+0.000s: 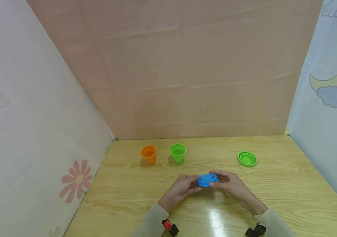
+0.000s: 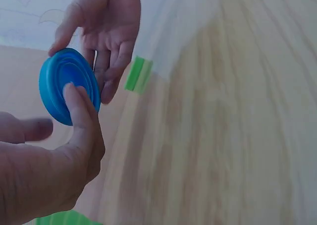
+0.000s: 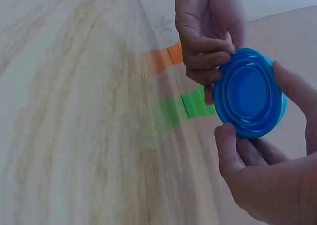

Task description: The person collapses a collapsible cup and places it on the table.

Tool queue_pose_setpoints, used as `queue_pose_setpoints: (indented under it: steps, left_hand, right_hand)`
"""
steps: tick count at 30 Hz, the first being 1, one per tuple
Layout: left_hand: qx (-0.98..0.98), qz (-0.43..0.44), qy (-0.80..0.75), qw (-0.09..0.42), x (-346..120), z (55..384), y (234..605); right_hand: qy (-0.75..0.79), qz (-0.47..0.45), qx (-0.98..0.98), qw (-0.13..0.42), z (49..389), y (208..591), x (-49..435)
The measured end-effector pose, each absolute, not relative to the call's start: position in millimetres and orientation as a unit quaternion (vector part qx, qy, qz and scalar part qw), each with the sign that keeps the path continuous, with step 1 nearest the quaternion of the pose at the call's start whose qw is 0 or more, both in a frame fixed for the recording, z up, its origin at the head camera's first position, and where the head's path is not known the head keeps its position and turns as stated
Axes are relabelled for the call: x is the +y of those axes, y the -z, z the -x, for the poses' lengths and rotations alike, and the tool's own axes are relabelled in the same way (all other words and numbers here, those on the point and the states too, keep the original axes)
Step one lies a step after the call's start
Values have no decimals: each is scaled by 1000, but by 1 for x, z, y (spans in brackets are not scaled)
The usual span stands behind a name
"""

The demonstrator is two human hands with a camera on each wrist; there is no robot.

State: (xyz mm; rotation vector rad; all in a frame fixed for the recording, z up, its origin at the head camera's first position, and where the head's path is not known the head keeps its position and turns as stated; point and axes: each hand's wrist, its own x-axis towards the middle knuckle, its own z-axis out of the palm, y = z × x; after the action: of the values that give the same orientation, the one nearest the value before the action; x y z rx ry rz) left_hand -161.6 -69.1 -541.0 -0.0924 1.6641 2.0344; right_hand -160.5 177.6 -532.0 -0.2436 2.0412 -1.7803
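Both hands are at a blue collapsible cup (image 1: pixel 207 180), folded flat into a ringed disc and held up over the table. My right hand (image 1: pixel 231 186) pinches its rim between thumb and fingers; in the right wrist view the rings of the blue cup (image 3: pixel 250 91) face the camera. From the left, my left hand (image 1: pixel 181 187) reaches the disc. The left wrist view shows extended fingers (image 2: pixel 79 106) of that hand lying against the face of the blue cup (image 2: pixel 52 93), while its thumb stands apart from the disc.
On the wooden table (image 1: pixel 121 194), an orange cup (image 1: pixel 149 154) and a green cup (image 1: pixel 178 152) stand unfolded behind the hands. A flattened green cup (image 1: pixel 247 159) lies at the back right. A brown panel (image 1: pixel 201 82) rises behind, with pale patterned walls at both sides.
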Motion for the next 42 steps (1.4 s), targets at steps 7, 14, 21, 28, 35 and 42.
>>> queue_pose_setpoints:
  steps: [7,14,21,28,35,42]
  left_hand:
    - [727,-31,-669,151,-73,158,539]
    - [768,-124,-621,97,-76,159,535]
    - [775,-122,-614,82,-75,159,534]
    - [784,-112,-606,75,-75,160,533]
    - [770,-99,-621,106,-79,164,532]
    - [700,-60,-693,161,-82,168,534]
  right_hand:
    - [676,51,703,215,161,531,180]
    - [698,95,668,239,162,529,183]
    - [712,123,639,264,165,531,185]
    - [717,140,613,301,168,532,187]
    - [703,152,607,338,168,526,192]
    - [699,138,640,288,168,528,197]
